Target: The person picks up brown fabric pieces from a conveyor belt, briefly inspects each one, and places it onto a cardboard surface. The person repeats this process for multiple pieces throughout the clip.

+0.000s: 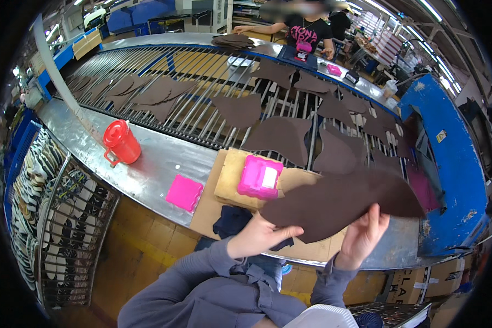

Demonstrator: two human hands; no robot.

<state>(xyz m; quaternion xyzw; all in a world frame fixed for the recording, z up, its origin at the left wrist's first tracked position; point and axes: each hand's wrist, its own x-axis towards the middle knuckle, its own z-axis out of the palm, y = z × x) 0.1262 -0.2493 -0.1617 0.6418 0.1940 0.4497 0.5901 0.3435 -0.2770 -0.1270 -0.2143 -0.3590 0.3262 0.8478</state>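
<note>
A large dark brown sheet piece [339, 205], cut with curved edges, is held up between my two hands above the near edge of the work surface. My left hand [263, 234] grips its lower left corner, thumb on top and fingers underneath. At the lower right edge, my right hand [366, 232] pinches the sheet near its fingertips. Just beyond the sheet, a pink scalloped pad or box [251, 176] with a white label lies on a yellowish block [224, 186]. Brown cardboard [205, 210] is under the block.
Several similar brown pieces [279, 139] lie on a metal roller conveyor [213, 82]. On its metal ledge are a red lidded jug [121, 143] and a flat pink pad [184, 193]. A blue machine [448, 164] borders the right; a shoe rack [74, 235] stands left. Across the conveyor is another person [309, 33].
</note>
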